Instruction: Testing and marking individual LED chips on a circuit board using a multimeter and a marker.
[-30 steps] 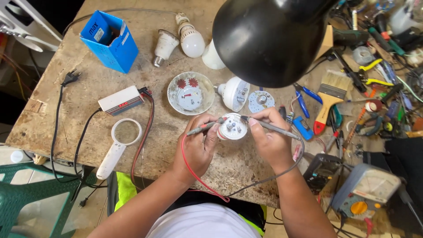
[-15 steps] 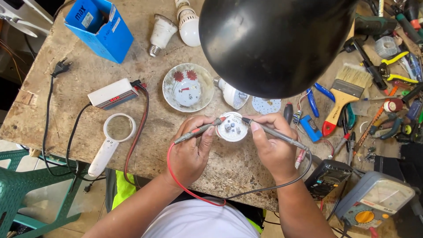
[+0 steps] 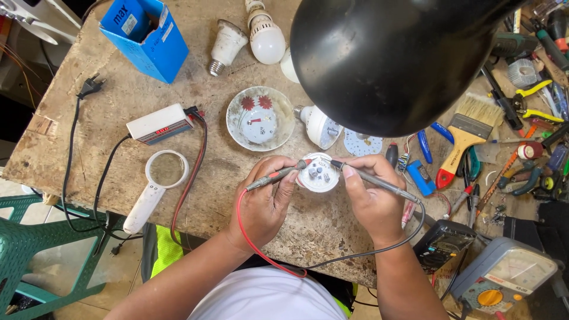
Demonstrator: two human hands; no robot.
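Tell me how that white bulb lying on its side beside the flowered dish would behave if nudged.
The white bulb would probably roll, since it lies on its rounded side on the flat wooden bench. It looks hollow with its dome off, so likely light. The nearby flowered dish might stop it.

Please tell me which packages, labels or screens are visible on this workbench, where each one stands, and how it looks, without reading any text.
Blue cardboard box: far left of the bench, open top, white label on one side.
White rectangular device: left of the floral dish, a small red display on its front edge.
Analog meter: near right corner, grey case, pale dial window, orange knob.
Black meter: beside the analog meter, its face too dark to tell.
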